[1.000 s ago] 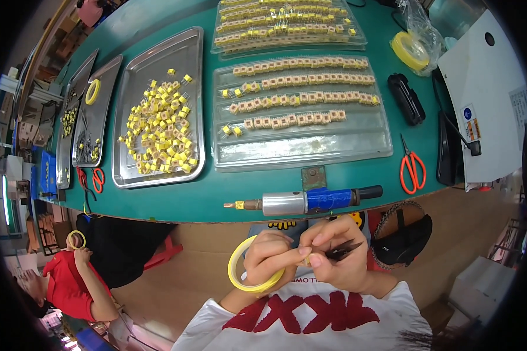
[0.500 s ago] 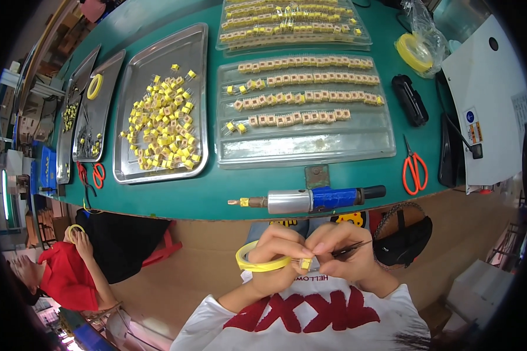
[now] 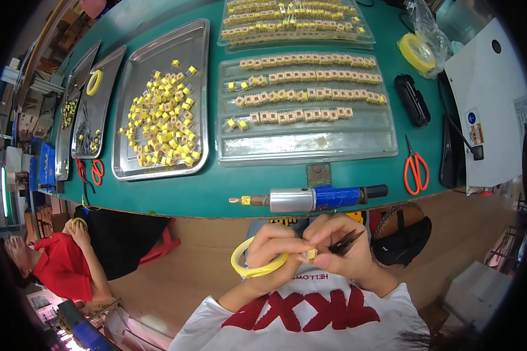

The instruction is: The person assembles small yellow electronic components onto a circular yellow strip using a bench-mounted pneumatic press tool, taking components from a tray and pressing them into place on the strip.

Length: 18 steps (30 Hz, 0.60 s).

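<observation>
Close to my chest, my left hand [image 3: 273,248] is closed, with a roll of yellow tape [image 3: 240,267] hooked around its fingers. Between the fingertips of both hands sits a small yellow-wrapped coil component [image 3: 311,255] with thin metal pins. My right hand [image 3: 352,260] pinches at this component from the other side. A dark pointed tool, probably tweezers [image 3: 350,238], is tucked in the right hand, its tip pointing away to the right. The fingers partly cover the component, so which hand bears it is unclear.
On the green table [image 3: 175,196] lie a metal tray [image 3: 158,55] of loose components, a clear tray [image 3: 257,153] with rows of them, a blue-and-silver power tool [image 3: 293,200] and orange-handled scissors [image 3: 416,172]. A co-worker in red [image 3: 64,263] sits at left.
The component has turned and shifted slightly right and upward between my fingertips. The tape roll has tilted and moved a little left. The dark tool's angle in my right hand has changed slightly.
</observation>
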Tool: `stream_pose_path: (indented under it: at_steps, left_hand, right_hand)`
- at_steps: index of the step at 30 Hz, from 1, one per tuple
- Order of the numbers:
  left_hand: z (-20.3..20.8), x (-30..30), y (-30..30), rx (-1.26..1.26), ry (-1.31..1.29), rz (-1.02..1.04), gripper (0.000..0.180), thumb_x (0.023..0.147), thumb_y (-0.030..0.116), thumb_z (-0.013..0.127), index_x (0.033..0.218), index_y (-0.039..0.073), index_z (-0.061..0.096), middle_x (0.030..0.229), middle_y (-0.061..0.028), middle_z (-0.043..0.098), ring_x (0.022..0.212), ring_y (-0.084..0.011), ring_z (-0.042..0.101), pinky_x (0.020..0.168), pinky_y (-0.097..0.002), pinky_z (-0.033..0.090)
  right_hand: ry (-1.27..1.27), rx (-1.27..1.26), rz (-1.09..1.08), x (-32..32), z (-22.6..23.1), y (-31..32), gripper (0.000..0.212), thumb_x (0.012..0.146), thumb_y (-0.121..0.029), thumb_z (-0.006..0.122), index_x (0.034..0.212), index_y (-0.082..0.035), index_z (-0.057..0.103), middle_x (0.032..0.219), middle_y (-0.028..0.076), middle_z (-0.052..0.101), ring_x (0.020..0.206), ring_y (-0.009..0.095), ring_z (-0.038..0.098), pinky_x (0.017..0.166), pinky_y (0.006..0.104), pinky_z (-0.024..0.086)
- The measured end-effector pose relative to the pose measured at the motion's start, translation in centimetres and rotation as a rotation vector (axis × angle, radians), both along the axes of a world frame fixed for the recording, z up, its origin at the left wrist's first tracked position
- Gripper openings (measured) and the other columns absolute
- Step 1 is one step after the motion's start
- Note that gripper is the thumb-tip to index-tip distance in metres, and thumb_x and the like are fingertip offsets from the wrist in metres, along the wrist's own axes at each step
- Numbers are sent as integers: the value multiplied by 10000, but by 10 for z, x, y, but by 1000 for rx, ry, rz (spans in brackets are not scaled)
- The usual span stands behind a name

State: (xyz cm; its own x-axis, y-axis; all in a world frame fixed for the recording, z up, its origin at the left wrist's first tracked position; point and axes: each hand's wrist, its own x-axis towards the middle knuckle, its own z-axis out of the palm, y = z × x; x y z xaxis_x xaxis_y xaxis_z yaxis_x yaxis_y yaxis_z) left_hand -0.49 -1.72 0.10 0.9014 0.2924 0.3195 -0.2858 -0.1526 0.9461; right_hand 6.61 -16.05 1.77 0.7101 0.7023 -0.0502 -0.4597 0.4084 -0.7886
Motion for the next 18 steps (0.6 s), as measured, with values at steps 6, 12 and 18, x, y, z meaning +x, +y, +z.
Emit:
stream_pose_path:
  at_steps: [6, 12, 18]
  left_hand:
    - [-2, 0, 3, 4, -25, -9, 246, 704, -16, 724, 924, 81, 670, 855, -44, 538, 720, -161, 549, 636, -269, 461]
    - [-2, 0, 3, -27, -16, -18, 249, 705, -22, 719, 926, 82, 672, 861, -44, 535, 728, -161, 548, 639, -271, 461]
    - [2, 3, 5, 71, -79, 1, 312, 669, -73, 719, 940, 73, 675, 842, -49, 524, 684, -185, 547, 610, -288, 453]
  right_hand:
    - [64, 13, 22, 0, -1, -2, 274, 784, -9, 662, 1013, -2, 511, 975, 147, 550, 847, 150, 575, 732, 259, 478]
    - [83, 13, 20, -1, -2, -1, 278, 778, -12, 667, 1007, -5, 509, 963, 145, 549, 845, 153, 574, 734, 266, 484]
    - [120, 8, 22, -2, -1, -1, 301, 763, -25, 686, 1003, -11, 505, 962, 143, 553, 846, 149, 572, 730, 266, 482]
